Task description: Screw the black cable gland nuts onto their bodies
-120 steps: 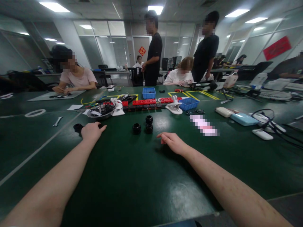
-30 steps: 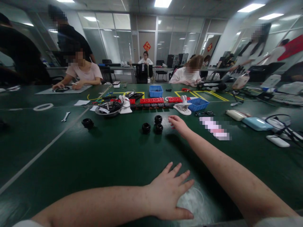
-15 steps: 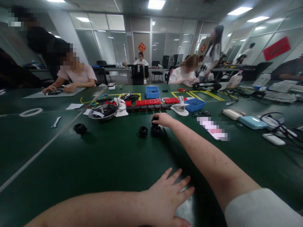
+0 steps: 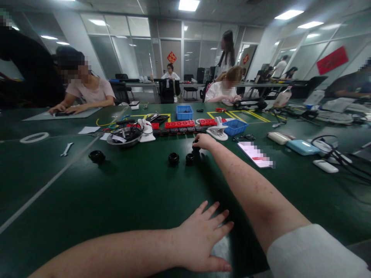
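My right hand [image 4: 205, 142] reaches out over the middle of the green table [image 4: 139, 200], fingers closed around a small black round part [image 4: 196, 148]. The fingers hide some of that part, and I cannot tell if it rests on the table. Just left of it, a black ring-like part [image 4: 189, 159] and a slightly bigger one [image 4: 173, 158] sit apart from each other. Another black ribbed part [image 4: 97, 156] lies farther left. Near me, my left hand [image 4: 201, 239] is spread palm down, holding nothing.
Behind the parts are red power strips [image 4: 179, 124], a white clamp base [image 4: 218, 130], a bowl of dark parts [image 4: 123, 143] and a blue bin [image 4: 235, 126]. A phone [image 4: 255, 154] lies to the right, a wrench [image 4: 67, 149] to the left. Other people sit across the table.
My right hand has shifted a little to the right with the black part, away from the standing ring-like part beside it. My left hand stays spread. The view has turned slightly.
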{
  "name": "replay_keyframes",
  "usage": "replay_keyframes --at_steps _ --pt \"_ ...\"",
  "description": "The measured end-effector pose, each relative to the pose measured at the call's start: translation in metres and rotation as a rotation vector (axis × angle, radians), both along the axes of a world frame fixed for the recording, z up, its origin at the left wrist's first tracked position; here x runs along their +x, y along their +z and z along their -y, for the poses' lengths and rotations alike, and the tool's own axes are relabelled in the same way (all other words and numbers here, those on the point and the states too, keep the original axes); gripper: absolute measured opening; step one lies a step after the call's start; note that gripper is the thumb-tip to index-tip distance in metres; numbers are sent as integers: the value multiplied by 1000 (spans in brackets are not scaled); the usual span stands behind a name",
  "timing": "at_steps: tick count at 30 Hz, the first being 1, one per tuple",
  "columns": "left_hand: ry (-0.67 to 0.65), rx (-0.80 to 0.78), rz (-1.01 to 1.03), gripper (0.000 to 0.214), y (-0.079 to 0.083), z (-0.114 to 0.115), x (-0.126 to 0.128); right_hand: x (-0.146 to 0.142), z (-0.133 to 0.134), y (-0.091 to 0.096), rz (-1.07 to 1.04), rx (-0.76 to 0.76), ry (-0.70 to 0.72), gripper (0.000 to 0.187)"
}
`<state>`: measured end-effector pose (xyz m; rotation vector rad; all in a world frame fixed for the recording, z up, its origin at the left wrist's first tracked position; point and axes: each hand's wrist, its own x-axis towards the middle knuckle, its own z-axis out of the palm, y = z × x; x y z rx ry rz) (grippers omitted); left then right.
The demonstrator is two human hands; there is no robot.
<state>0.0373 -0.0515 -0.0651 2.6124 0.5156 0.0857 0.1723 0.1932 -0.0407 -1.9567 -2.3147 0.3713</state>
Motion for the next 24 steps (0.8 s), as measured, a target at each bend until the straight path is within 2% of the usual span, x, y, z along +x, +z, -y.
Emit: replay_keyframes --at_steps 12,24 --pt "-19 34 -27 72 -4 1 3 33 9 -7 -33 -27 -102 29" --pt "30 105 56 67 -10 8 0 60 34 -18 -113 1 -155 29"
